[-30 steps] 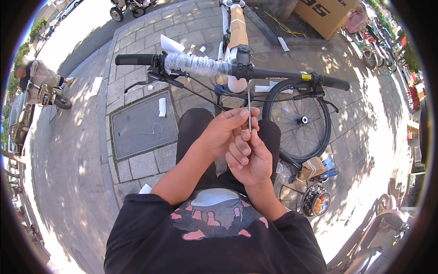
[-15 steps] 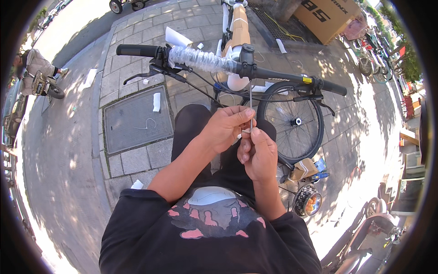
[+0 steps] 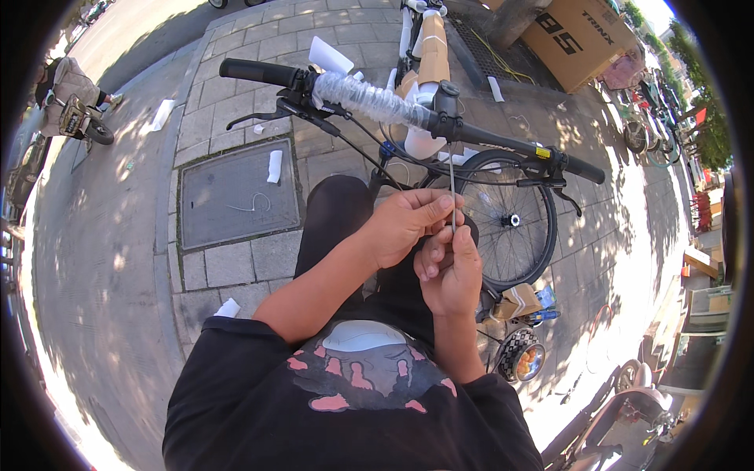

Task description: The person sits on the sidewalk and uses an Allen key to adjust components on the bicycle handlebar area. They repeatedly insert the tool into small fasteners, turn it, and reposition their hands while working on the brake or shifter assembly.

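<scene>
L hand [image 3: 404, 228]: fingers [image 3: 438, 207] pinched, thumb on top, gripping a thin metal rod [image 3: 452, 177] approx. mid-length. R hand [image 3: 454, 275], just below: fingers curled in, thumb pointing up, holding the rod's lower end; exact grip partly hidden.

Rod's straight, grey, approx. upright, top end at underside of the stem [image 3: 446, 110]; can't tell if it's seated. Black handlebar [image 3: 491, 135] runs across above both hands, tilted down to R, w/ clear plastic wrap [image 3: 365, 96] on its L part.

L forearm angles up + inward from lower L; R forearm comes up nearly straight, wrist bent so palm side faces in. Hands close together, above/btwn the knees. Spoked wheel [image 3: 512, 220] just R of R hand; cardboard box [image 3: 577, 39] well apart, upper R, on the pavement [image 3: 236, 271].
</scene>
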Demonstrator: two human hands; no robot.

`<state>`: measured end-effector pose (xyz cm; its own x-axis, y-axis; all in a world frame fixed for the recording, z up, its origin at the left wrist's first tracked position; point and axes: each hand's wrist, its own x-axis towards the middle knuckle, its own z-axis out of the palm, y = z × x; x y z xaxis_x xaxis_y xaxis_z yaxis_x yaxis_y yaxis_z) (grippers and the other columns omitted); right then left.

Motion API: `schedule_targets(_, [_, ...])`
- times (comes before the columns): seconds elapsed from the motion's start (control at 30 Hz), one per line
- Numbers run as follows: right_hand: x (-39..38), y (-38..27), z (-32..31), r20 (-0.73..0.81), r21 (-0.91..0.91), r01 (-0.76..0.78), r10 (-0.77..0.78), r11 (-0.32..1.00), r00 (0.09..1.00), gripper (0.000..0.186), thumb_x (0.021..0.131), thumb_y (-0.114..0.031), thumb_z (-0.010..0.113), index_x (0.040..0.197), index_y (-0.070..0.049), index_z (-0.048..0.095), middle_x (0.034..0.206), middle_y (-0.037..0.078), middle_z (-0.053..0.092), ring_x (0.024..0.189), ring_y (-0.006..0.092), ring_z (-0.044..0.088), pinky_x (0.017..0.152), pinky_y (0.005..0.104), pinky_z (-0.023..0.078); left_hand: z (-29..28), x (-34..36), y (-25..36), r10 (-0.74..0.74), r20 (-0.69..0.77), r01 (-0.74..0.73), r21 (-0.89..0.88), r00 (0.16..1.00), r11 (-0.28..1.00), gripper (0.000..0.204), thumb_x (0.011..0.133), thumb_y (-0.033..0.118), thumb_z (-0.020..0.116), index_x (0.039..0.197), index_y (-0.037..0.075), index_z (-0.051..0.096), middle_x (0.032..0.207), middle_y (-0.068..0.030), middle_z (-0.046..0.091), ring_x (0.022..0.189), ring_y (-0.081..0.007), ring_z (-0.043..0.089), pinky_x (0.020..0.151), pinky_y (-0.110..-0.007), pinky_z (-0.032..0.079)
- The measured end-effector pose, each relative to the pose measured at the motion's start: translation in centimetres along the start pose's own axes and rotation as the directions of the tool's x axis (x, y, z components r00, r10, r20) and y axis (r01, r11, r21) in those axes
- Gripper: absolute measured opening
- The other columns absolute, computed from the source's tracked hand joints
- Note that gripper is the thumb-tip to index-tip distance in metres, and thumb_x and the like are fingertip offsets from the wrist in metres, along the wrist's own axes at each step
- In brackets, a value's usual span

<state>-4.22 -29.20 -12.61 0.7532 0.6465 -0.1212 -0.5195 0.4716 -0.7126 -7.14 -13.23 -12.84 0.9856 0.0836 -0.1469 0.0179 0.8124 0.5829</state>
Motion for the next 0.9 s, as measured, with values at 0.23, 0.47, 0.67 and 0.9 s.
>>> schedule_targets(0.23, [0.9,1.2,-1.8,0.094,0.142,-0.106,0.093,0.984,0.991,0.038,0.122,-0.044,0.052,0.113,-0.011,0.069,0.077,0.001,0.061,0.053,0.0113,0.05,0.046,0.0274,0.042,-1.8,1.9,-1.6,-0.085,0.16,0.115,-0.186,0.983,0.976,0.025,0.112,0.022,0.075,0.127,0.002,0.073,0.106,-0.0058,0.08,0.073,-0.0091,0.066,0.065,-0.024,0.055])
schedule_targets(0.47, [0.0,-0.6,-0.8,-0.071,-0.703,0.113,-0.227,0.702,0.971,0.054,0.122,-0.048,0.05,0.1,-0.003,0.071,0.069,-0.002,0.052,0.052,0.0054,0.044,0.048,0.0209,0.029,-1.2,2.6,-1.4,-0.015,0.091,0.017,-0.019,0.996,1.0,0.027,0.104,0.029,0.085,0.113,0.005,0.078,0.102,-0.0057,0.079,0.082,-0.0116,0.069,0.071,-0.026,0.055])
schedule_targets(0.67, [0.6,0.1,0.1,-0.066,-0.42,0.05,-0.086,0.906,0.994,0.052,0.122,-0.046,0.047,0.107,-0.002,0.07,0.071,0.0,0.056,0.05,0.0082,0.047,0.045,0.0244,0.036,-0.2,2.1,-0.5,-0.044,0.025,0.044,-0.003,0.999,0.999,0.029,0.102,0.03,0.088,0.107,0.004,0.075,0.1,-0.0065,0.077,0.084,-0.0115,0.069,0.074,-0.027,0.058])
schedule_targets(0.9, [0.8,-1.3,1.0,0.032,-0.192,-0.089,0.097,0.977,0.995,0.044,0.122,-0.041,0.052,0.105,-0.005,0.072,0.075,-0.002,0.059,0.055,0.0052,0.049,0.044,0.0259,0.035,-1.4,3.0,-0.4,-0.015,0.016,0.013,0.131,1.0,0.991,0.033,0.1,0.034,0.091,0.102,0.005,0.076,0.094,-0.0047,0.076,0.08,-0.0113,0.066,0.073,-0.027,0.052])
